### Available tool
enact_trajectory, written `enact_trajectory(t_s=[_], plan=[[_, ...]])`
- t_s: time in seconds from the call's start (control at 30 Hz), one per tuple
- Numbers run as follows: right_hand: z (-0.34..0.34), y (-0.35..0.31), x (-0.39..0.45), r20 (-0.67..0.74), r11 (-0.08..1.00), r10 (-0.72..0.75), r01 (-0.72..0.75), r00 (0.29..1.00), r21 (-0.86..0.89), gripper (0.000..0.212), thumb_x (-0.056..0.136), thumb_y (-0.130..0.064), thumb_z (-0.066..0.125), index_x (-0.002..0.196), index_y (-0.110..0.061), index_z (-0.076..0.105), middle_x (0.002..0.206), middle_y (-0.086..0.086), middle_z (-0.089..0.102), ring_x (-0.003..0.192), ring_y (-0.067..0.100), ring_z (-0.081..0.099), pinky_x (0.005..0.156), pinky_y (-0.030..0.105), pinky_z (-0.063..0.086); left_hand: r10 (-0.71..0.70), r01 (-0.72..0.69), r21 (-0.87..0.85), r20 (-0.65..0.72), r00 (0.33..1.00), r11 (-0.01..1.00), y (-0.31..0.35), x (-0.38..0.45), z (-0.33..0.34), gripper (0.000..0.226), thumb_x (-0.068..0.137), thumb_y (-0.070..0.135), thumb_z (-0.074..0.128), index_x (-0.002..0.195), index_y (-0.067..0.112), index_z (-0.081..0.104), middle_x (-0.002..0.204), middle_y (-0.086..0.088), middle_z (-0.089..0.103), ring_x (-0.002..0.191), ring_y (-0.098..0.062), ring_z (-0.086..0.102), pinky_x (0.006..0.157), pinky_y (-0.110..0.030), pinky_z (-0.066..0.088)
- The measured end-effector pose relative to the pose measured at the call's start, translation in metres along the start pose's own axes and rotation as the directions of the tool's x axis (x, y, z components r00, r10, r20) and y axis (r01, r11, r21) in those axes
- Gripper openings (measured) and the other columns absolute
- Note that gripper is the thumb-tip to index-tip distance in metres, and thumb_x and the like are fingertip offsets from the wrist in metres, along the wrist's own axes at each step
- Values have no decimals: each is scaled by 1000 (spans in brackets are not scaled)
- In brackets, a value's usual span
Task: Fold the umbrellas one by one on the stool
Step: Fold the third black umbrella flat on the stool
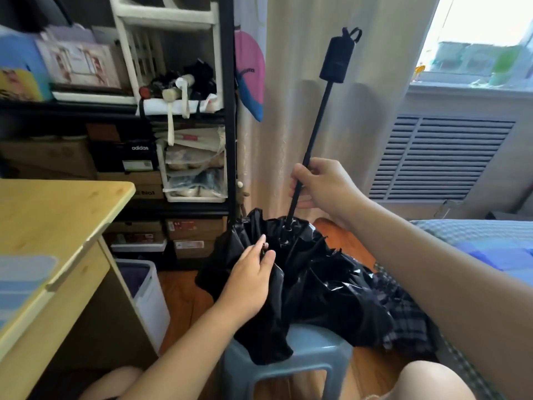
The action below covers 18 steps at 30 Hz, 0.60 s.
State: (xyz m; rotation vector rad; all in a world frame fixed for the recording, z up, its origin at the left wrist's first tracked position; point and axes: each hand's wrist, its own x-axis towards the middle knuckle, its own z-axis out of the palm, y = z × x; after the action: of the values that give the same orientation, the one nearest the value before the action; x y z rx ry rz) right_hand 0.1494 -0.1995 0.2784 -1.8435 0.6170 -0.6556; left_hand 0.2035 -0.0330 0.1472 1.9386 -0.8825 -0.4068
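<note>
— Where sat the black umbrella [302,278]?

— Slumped canopy-down on the blue stool [314,347], shaft [314,140] rising up and a little to the right, handle [334,59] topmost with its wrist loop, well above both hands.

— And the hands?

— Right hand [320,186] curled round the shaft low down, just above the runner, thumb on the near side. Left hand [251,281] lying on the loose canopy at its left edge, thumb and forefinger pinching what looked like a rib tip; hard to tell more at that size.

— So which relation mattered for the coming move?

— The long axis: near upright, still fully extended, handle far end up, canopy bunched at the base between the two hands. Probably called for telescoping the shaft down along that same line, right hand better placed for it, left kept for gathering folds.

— Anything else of the task's about?

— A second, plaid-patterned umbrella [403,310], lying to the right behind the stool, partly hidden under the black one, against the bed [476,243].

— Any writing?

— "adidas" in white on a dark shoebox [135,154] on the shelf [229,111]. Small labels on the cartons lower down, too blurred to read. Nothing legible on the tabletop [57,212] at left, nor on the handle.
</note>
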Motion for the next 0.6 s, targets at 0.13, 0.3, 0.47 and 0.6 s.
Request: enact_trajectory(t_s=[0.13,0.3,0.47,0.6], plan=[[8,-6,-1,55,997,-3,7,998,-74,26,104,-34,60,97,-10,68,91,13,76,79,26,78,77,45,65,12,-12,-4,128,992,1000,12,29,7,51,109,44,39,156,25,37,153,9,46,143,-10,40,113,-22,28],[13,-12,-6,107,992,-12,25,994,-122,28,103,-37,60,107,-10,66,100,13,75,82,24,77,81,46,64,-5,1,49,92,996,999,10,34,5,28,109,41,39,102,18,54,82,10,60,78,-10,59,69,-25,40],[-13,11,-47,153,951,-39,84,987,-299,32,102,-45,59,128,-27,64,114,-12,71,106,4,67,100,33,54,-31,21,71,136,990,997,10,36,-11,35,110,42,35,108,13,54,77,7,55,74,-11,56,63,-23,35],[-16,58,-88,402,800,-8,247,916,-547,37,96,-41,69,131,-30,67,121,-15,68,112,0,62,104,28,49,-46,19,143,182,982,989,-1,43,-18,49,109,48,34,132,9,51,107,1,62,111,-22,59,89,-33,39]])
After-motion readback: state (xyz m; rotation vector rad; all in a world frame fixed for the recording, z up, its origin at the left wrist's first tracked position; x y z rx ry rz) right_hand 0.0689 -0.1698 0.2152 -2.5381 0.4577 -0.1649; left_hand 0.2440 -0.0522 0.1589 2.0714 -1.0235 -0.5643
